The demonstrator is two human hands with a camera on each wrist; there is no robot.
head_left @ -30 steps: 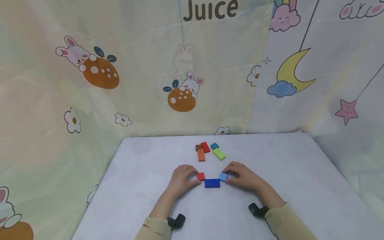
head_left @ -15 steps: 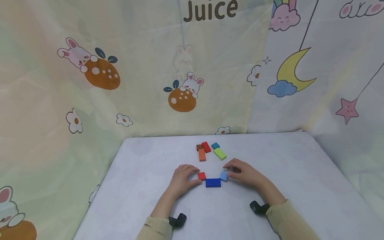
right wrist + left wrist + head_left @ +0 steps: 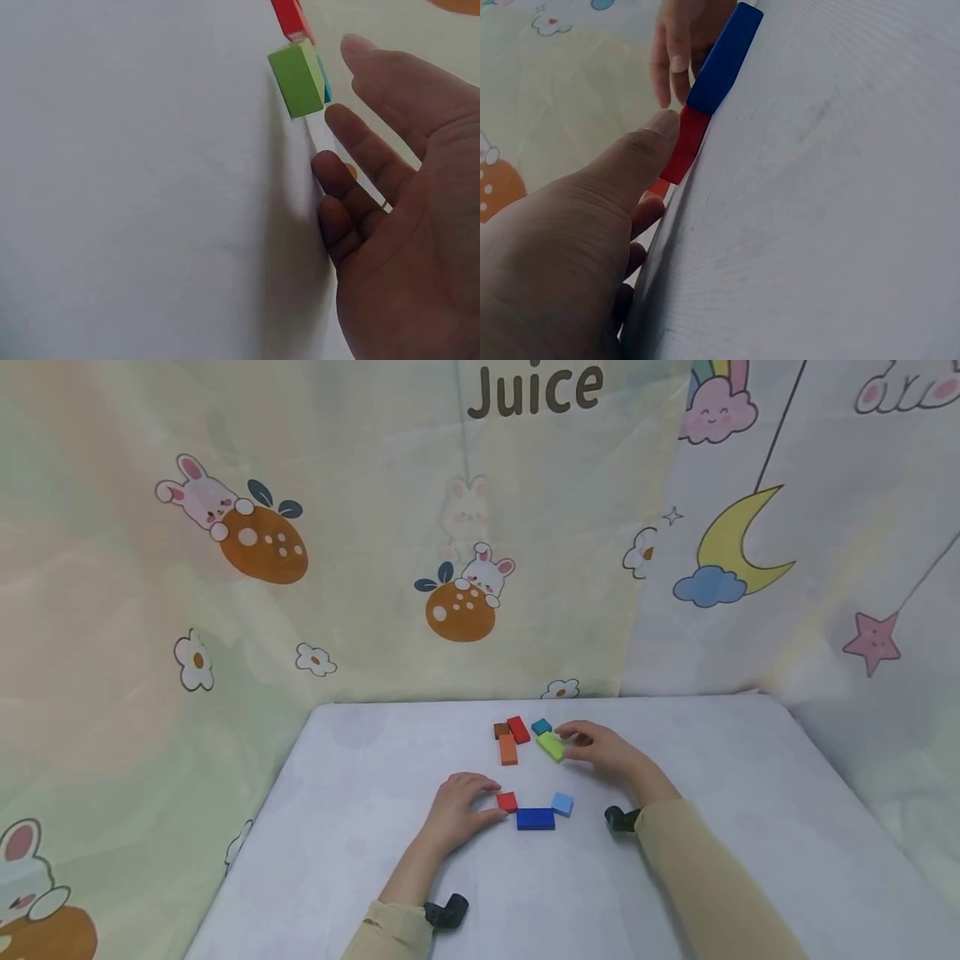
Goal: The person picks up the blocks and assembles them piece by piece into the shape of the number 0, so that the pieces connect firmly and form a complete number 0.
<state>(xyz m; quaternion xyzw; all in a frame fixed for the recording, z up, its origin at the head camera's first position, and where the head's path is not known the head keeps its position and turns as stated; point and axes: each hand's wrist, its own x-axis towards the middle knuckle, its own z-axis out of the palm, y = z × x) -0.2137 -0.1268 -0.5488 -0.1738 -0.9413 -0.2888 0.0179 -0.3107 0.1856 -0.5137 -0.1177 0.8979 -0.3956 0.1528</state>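
Note:
In the head view, my left hand [image 3: 453, 810] stays by a small red block [image 3: 507, 802], thumb at its near side and index finger at its far side. The left wrist view shows the thumb against this red block [image 3: 685, 146]. A dark blue block [image 3: 536, 819] lies flat beside it, with a light blue block [image 3: 562, 804] at its other end. Farther back, my right hand [image 3: 611, 752] reaches to a lime green block [image 3: 551, 747], fingers spread around its right end. In the right wrist view, a gap shows between the fingers and the green block [image 3: 298, 81].
Behind lie a teal block [image 3: 542, 727], a longer red block [image 3: 518, 729], a brown block [image 3: 501, 731] and an orange block [image 3: 508, 749]. They rest on a white-covered table [image 3: 360, 777]. A printed cloth [image 3: 375, 610] hangs along its back edge.
My right hand has left the light blue block and moved away from me to the lime green block. The left hand has kept its place by the small red block.

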